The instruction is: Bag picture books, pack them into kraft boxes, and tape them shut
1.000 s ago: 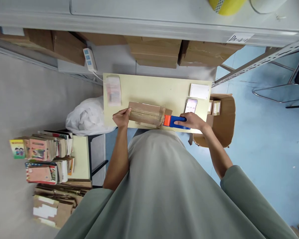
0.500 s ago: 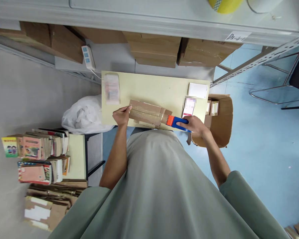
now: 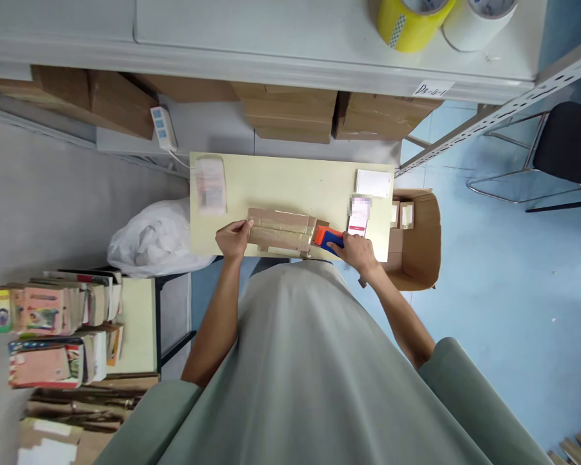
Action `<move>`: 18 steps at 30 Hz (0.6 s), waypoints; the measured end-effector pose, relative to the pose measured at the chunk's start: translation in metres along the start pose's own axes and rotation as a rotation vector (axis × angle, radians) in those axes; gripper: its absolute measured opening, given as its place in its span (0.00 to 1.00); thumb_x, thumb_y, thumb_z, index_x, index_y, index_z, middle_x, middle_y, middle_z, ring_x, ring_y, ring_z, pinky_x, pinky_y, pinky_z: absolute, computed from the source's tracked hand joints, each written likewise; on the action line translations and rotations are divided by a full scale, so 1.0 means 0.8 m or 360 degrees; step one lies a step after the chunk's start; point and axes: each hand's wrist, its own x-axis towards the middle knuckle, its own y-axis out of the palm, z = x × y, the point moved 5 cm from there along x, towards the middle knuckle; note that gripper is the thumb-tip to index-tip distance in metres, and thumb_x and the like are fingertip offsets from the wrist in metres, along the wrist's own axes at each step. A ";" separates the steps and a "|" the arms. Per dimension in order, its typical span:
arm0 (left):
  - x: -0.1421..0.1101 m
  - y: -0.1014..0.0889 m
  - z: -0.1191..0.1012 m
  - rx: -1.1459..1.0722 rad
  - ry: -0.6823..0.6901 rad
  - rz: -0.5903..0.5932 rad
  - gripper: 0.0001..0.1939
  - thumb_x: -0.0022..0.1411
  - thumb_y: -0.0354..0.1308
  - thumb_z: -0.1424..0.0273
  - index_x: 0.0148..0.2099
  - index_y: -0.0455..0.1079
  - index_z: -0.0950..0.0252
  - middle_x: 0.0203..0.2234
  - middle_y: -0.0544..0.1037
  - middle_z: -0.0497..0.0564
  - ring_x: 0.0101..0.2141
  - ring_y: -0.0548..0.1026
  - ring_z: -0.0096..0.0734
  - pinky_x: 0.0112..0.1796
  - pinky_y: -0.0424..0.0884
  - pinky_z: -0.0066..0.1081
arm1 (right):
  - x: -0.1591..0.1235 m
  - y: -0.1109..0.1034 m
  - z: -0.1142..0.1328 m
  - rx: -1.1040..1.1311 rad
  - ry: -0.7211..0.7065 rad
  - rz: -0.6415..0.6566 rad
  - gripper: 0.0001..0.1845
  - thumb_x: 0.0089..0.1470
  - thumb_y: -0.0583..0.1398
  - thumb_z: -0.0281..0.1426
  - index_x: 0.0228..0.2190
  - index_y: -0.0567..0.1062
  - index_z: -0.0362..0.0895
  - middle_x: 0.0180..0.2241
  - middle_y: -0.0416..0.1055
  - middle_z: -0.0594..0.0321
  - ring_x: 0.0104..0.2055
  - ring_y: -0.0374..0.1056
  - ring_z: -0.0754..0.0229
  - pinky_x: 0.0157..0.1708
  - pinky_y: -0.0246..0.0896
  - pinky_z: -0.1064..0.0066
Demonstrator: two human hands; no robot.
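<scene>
A flat cardboard package (image 3: 283,230) with shiny tape across it lies near the front edge of the pale yellow table (image 3: 281,177). My left hand (image 3: 234,238) pinches its left end between thumb and fingers. Closed around a blue and orange tape dispenser (image 3: 330,238) is my right hand (image 3: 359,250); the dispenser's orange head touches the package's right end. Just beyond my right hand a phone (image 3: 358,223) with a lit screen rests on the table. Part of the dispenser is hidden by my fingers.
White cards (image 3: 372,183) and a clear plastic packet (image 3: 210,186) lie on the table. An open carton (image 3: 423,239) stands right, a white plastic bag (image 3: 157,239) left beside stacked books (image 3: 53,310). A shelf (image 3: 252,48) with tape rolls (image 3: 411,26) overhangs the far side.
The tape dispenser and my right hand have moved left, up against the package's right end. My left hand keeps its grip on the package. The whole view has shifted slightly.
</scene>
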 end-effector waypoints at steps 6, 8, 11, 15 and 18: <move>-0.006 -0.008 -0.001 0.0043 -0.0013 0.0042 0.12 0.61 0.70 0.60 0.39 0.87 0.63 0.35 0.90 0.53 0.41 0.87 0.44 0.46 0.80 0.34 | -0.014 0.005 0.039 -0.0029 0.0092 -0.0159 0.26 0.77 0.57 0.49 0.51 0.78 0.37 0.45 0.84 0.37 0.49 0.82 0.42 0.44 0.69 0.62; -0.002 -0.010 -0.002 0.0015 -0.0038 0.0036 0.12 0.60 0.71 0.59 0.39 0.87 0.62 0.35 0.90 0.52 0.41 0.87 0.46 0.45 0.80 0.35 | -0.015 0.005 0.053 -0.0017 0.0150 -0.0190 0.26 0.78 0.56 0.46 0.51 0.77 0.35 0.43 0.84 0.35 0.46 0.83 0.41 0.43 0.69 0.61; 0.011 -0.015 -0.004 -0.0017 -0.0074 0.0016 0.12 0.60 0.71 0.58 0.38 0.87 0.61 0.34 0.90 0.53 0.40 0.87 0.46 0.44 0.80 0.36 | -0.008 -0.001 0.074 0.0012 0.0212 -0.0269 0.26 0.79 0.54 0.45 0.53 0.76 0.33 0.42 0.84 0.34 0.46 0.83 0.41 0.43 0.69 0.62; 0.036 -0.023 -0.009 -0.0040 -0.0082 0.0031 0.11 0.59 0.70 0.57 0.35 0.85 0.59 0.32 0.89 0.55 0.39 0.87 0.48 0.43 0.79 0.37 | 0.006 -0.014 0.098 0.0026 0.0314 -0.0365 0.25 0.79 0.55 0.44 0.52 0.78 0.33 0.42 0.84 0.36 0.47 0.84 0.43 0.46 0.69 0.63; 0.052 -0.029 -0.014 -0.0041 -0.0055 0.0080 0.10 0.58 0.71 0.58 0.33 0.83 0.58 0.32 0.89 0.55 0.40 0.87 0.49 0.42 0.78 0.38 | 0.014 -0.023 0.110 0.0020 0.0384 -0.0412 0.25 0.78 0.57 0.44 0.51 0.80 0.34 0.43 0.84 0.37 0.48 0.84 0.45 0.48 0.69 0.63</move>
